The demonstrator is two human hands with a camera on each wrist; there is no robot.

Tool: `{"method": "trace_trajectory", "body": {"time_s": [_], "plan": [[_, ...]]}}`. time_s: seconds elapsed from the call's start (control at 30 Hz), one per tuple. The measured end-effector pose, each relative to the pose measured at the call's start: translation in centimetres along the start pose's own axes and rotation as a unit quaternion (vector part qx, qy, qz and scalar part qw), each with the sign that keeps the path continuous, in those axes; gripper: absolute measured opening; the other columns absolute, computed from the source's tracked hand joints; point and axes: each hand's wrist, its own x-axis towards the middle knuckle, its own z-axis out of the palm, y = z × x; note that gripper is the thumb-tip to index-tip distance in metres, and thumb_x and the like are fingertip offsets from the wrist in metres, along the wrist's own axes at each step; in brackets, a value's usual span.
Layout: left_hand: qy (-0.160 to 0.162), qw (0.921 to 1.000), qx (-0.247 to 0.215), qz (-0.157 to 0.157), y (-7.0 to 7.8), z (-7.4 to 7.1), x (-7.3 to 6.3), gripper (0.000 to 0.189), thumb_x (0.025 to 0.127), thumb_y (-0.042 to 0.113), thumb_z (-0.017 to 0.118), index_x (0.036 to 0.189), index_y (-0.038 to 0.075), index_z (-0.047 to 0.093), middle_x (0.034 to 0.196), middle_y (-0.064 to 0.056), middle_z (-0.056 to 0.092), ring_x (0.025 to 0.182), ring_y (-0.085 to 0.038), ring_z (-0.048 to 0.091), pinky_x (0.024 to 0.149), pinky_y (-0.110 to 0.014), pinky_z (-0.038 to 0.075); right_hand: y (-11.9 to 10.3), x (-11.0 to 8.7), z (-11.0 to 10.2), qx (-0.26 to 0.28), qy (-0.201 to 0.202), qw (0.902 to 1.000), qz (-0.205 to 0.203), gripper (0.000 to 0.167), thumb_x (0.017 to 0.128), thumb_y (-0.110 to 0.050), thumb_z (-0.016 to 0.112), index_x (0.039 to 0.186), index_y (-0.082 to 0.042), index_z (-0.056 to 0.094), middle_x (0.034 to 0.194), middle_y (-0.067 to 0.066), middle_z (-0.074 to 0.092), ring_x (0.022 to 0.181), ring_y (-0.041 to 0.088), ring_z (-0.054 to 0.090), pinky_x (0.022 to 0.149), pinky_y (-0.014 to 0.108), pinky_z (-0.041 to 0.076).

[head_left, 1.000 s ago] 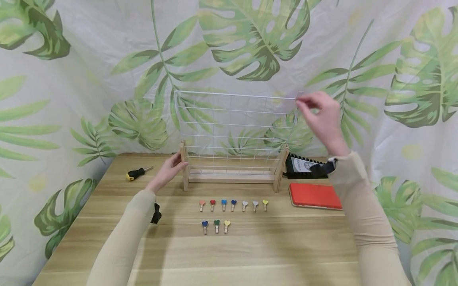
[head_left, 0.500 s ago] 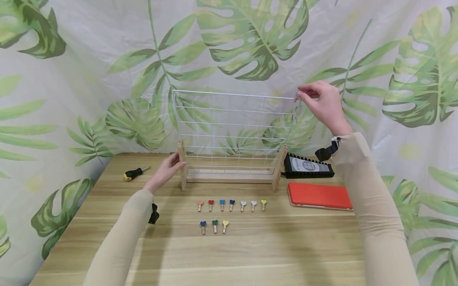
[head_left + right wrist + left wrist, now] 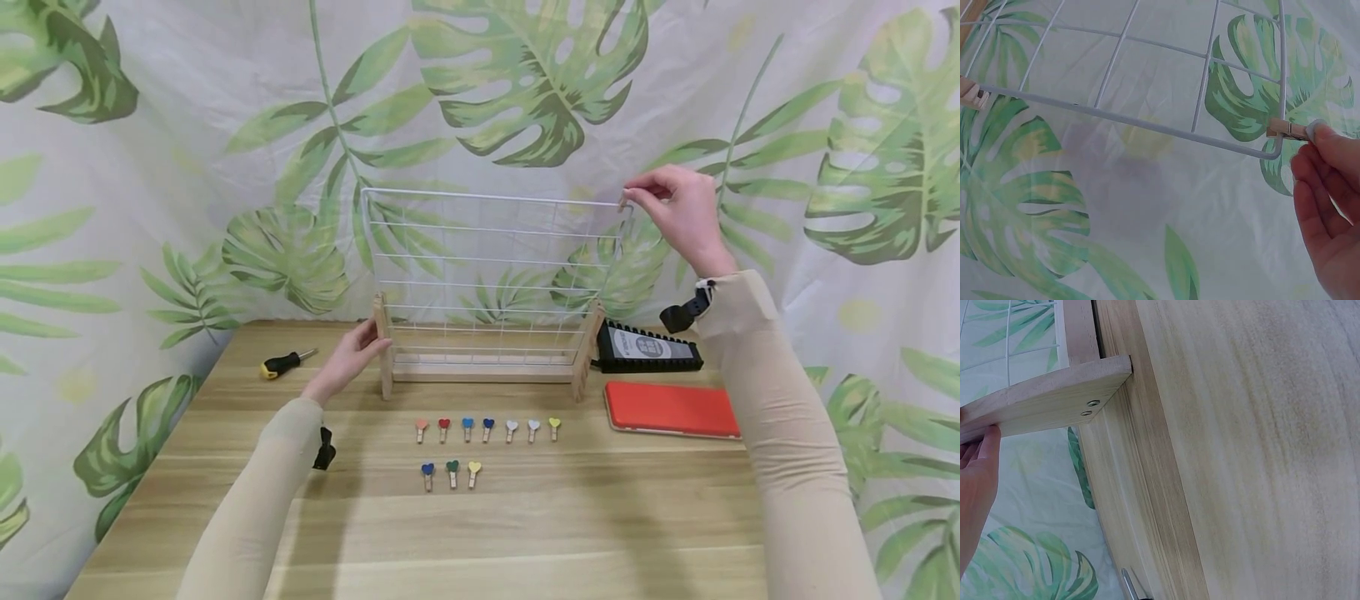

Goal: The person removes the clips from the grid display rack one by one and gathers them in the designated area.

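Observation:
A white wire grid rack [image 3: 495, 229] stands upright in a wooden stand [image 3: 483, 371]. My left hand [image 3: 348, 358] holds the stand's left upright, thumb in front and the other fingers mostly hidden behind; screws show in this upright [image 3: 1041, 403] in the left wrist view. At the rack's top right corner, my right hand [image 3: 678, 212] pinches a small wooden clothespin [image 3: 1288, 130]. Its front end straddles the top wire close to the corner, while its back end is partly hidden by the thumb.
In front of the stand lie several heart-topped clothespins, among them a red one [image 3: 444, 429] and a green one [image 3: 453, 473]. A screwdriver [image 3: 288, 364] lies at left. To the right are a black ribbed holder [image 3: 648, 348] and a red flat case [image 3: 667, 408].
My right hand has moved slightly up and right to the corner, with the clothespin now on the top wire. My left hand has kept its place on the stand.

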Motion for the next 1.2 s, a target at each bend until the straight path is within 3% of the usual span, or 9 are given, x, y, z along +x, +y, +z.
{"method": "trace_trajectory", "body": {"time_s": [0.33,0.6,0.73,0.83,1.0,1.2], "plan": [[-0.004,1.0,-0.001,0.001,-0.2,0.1,0.1,0.07,0.105,0.022,0.05,0.157,-0.004,0.012,0.159,-0.029,0.026,0.149,-0.043,0.028,0.121,-0.055,0.028,-0.2,-0.3,-0.3,0.03,0.043,0.9986,0.005,0.019,0.092,-0.015,0.072,0.099,0.002,0.077,0.097,0.021,0.076,0.069,-0.026,0.046,0.071,-0.002,0.041],[-0.006,0.9998,-0.016,-0.006,0.8,0.0,-0.2,0.066,0.105,0.017,0.049,0.157,-0.005,0.014,0.158,-0.031,0.027,0.148,-0.043,0.03,0.12,-0.055,0.03,-1.5,-2.3,0.1,0.069,0.006,0.9972,0.026,0.022,0.095,-0.016,0.068,0.105,0.002,0.074,0.103,0.021,0.074,0.074,-0.018,0.052,0.074,0.001,0.045],[-0.002,0.9999,-0.01,-0.004,0.1,0.1,0.2,0.066,0.105,0.019,0.05,0.157,-0.004,0.015,0.158,-0.03,0.029,0.147,-0.042,0.032,0.12,-0.054,0.031,-1.9,-5.0,1.5,0.1,-0.019,0.9944,0.028,0.02,0.095,-0.014,0.066,0.105,0.002,0.073,0.101,0.021,0.074,0.075,-0.014,0.054,0.073,0.003,0.047],[0.003,1.0,-0.003,0.002,-0.2,0.1,0.3,0.067,0.105,0.022,0.051,0.157,-0.003,0.017,0.157,-0.03,0.031,0.146,-0.042,0.033,0.119,-0.054,0.032,-1.8,-7.5,3.2,0.116,-0.04,0.9925,0.007,0.016,0.093,-0.01,0.068,0.103,0.002,0.074,0.098,0.019,0.075,0.076,-0.01,0.057,0.071,0.004,0.048],[0.005,1.0,0.002,0.004,-0.1,0.0,0.3,0.069,0.105,0.023,0.051,0.157,-0.004,0.015,0.157,-0.03,0.03,0.146,-0.042,0.033,0.12,-0.054,0.031,-1.4,-12.7,7.0,0.137,-0.099,0.9855,-0.011,0.013,0.09,-0.008,0.072,0.1,0.0,0.074,0.094,0.014,0.076,0.076,0.008,0.065,0.068,0.01,0.052],[-0.005,0.9999,-0.011,-0.011,1.0,0.1,-0.2,0.067,0.105,0.017,0.05,0.157,-0.004,0.015,0.158,-0.031,0.029,0.147,-0.043,0.032,0.12,-0.055,0.03,-1.4,-19.3,11.5,0.163,-0.191,0.9675,0.034,0.013,0.089,-0.01,0.073,0.1,-0.003,0.075,0.092,0.011,0.076,0.073,0.017,0.068,0.064,0.018,0.056]]}}
